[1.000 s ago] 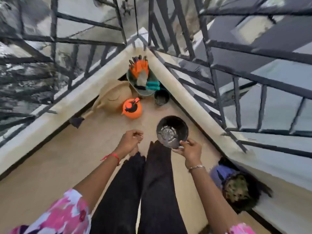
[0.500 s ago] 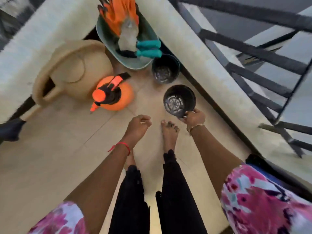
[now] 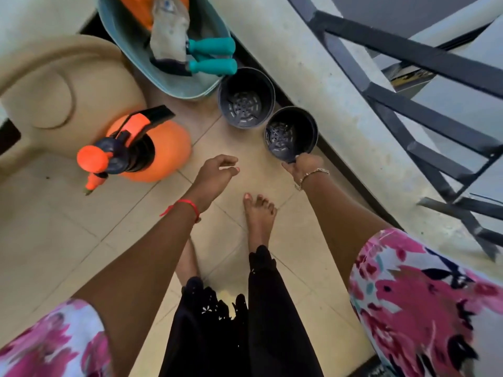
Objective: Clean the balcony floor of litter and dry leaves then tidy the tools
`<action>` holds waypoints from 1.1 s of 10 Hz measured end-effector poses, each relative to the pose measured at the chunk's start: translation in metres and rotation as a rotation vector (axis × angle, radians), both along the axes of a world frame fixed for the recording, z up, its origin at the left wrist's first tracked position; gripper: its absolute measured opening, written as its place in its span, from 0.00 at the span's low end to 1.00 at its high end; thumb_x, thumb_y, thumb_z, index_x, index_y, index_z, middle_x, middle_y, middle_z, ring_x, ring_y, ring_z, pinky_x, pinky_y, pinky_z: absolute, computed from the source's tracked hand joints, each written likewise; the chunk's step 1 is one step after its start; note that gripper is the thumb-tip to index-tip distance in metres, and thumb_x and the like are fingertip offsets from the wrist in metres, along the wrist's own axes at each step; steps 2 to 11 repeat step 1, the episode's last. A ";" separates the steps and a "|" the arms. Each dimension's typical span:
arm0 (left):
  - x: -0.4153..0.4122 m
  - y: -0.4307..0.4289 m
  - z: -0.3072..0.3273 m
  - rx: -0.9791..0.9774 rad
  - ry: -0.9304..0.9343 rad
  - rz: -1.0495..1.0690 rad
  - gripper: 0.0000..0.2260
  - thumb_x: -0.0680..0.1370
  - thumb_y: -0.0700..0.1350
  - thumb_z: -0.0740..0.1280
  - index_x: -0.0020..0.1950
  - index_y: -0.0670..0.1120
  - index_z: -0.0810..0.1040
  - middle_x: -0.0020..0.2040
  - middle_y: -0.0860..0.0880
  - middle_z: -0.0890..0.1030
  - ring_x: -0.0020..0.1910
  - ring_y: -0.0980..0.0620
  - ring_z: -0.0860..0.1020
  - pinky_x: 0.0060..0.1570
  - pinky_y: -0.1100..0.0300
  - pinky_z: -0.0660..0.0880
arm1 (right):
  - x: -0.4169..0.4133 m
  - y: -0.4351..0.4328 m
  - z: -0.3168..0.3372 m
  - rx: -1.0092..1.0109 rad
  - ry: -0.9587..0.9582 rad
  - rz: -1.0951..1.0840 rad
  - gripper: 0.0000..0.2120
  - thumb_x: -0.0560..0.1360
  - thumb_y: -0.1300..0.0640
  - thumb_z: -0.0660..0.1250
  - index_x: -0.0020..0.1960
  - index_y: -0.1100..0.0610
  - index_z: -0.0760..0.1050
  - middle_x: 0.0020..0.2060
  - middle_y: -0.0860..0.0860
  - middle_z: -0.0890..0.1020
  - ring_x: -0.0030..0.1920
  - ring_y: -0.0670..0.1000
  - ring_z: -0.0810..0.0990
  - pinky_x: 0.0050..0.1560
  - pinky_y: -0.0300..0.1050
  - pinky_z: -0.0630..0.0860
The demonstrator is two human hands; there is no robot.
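Head cam: my right hand (image 3: 303,165) pinches the near rim of a black plastic pot (image 3: 291,133), fingers curled on it. Pot's round and tapered, w/ a slotted drain base showing. Its mouth faces up, tipped a bit toward me. It's right by the parapet wall (image 3: 313,63), just beside a 2nd matching pot (image 3: 246,97). Can't tell if it touches the tiled floor (image 3: 54,240). Left hand (image 3: 215,172) hovers near the orange sprayer (image 3: 152,151), fingers loosely curled, holding nothing.

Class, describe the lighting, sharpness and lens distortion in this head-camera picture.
Head view: soft, even daylight, no hard shadows or glare; the black pot in the right hand is fairly sharp; wide-angle stretch and smearing toward the edges, seen on the floral sleeve.
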State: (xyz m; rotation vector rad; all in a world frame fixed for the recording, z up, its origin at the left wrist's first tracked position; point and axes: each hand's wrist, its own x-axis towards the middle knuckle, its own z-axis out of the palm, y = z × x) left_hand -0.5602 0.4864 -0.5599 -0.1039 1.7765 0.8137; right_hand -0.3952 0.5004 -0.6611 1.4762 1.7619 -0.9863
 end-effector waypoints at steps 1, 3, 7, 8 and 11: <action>0.001 0.002 0.008 -0.005 0.021 0.016 0.12 0.78 0.39 0.64 0.61 0.44 0.76 0.62 0.48 0.76 0.60 0.51 0.73 0.57 0.58 0.67 | -0.012 -0.001 0.016 0.082 -0.018 0.067 0.28 0.78 0.37 0.48 0.66 0.57 0.65 0.64 0.58 0.70 0.67 0.60 0.64 0.69 0.54 0.54; 0.001 0.002 0.008 -0.005 0.021 0.016 0.12 0.78 0.39 0.64 0.61 0.44 0.76 0.62 0.48 0.76 0.60 0.51 0.73 0.57 0.58 0.67 | -0.012 -0.001 0.016 0.082 -0.018 0.067 0.28 0.78 0.37 0.48 0.66 0.57 0.65 0.64 0.58 0.70 0.67 0.60 0.64 0.69 0.54 0.54; 0.001 0.002 0.008 -0.005 0.021 0.016 0.12 0.78 0.39 0.64 0.61 0.44 0.76 0.62 0.48 0.76 0.60 0.51 0.73 0.57 0.58 0.67 | -0.012 -0.001 0.016 0.082 -0.018 0.067 0.28 0.78 0.37 0.48 0.66 0.57 0.65 0.64 0.58 0.70 0.67 0.60 0.64 0.69 0.54 0.54; 0.001 0.002 0.008 -0.005 0.021 0.016 0.12 0.78 0.39 0.64 0.61 0.44 0.76 0.62 0.48 0.76 0.60 0.51 0.73 0.57 0.58 0.67 | -0.012 -0.001 0.016 0.082 -0.018 0.067 0.28 0.78 0.37 0.48 0.66 0.57 0.65 0.64 0.58 0.70 0.67 0.60 0.64 0.69 0.54 0.54; 0.001 0.002 0.008 -0.005 0.021 0.016 0.12 0.78 0.39 0.64 0.61 0.44 0.76 0.62 0.48 0.76 0.60 0.51 0.73 0.57 0.58 0.67 | -0.012 -0.001 0.016 0.082 -0.018 0.067 0.28 0.78 0.37 0.48 0.66 0.57 0.65 0.64 0.58 0.70 0.67 0.60 0.64 0.69 0.54 0.54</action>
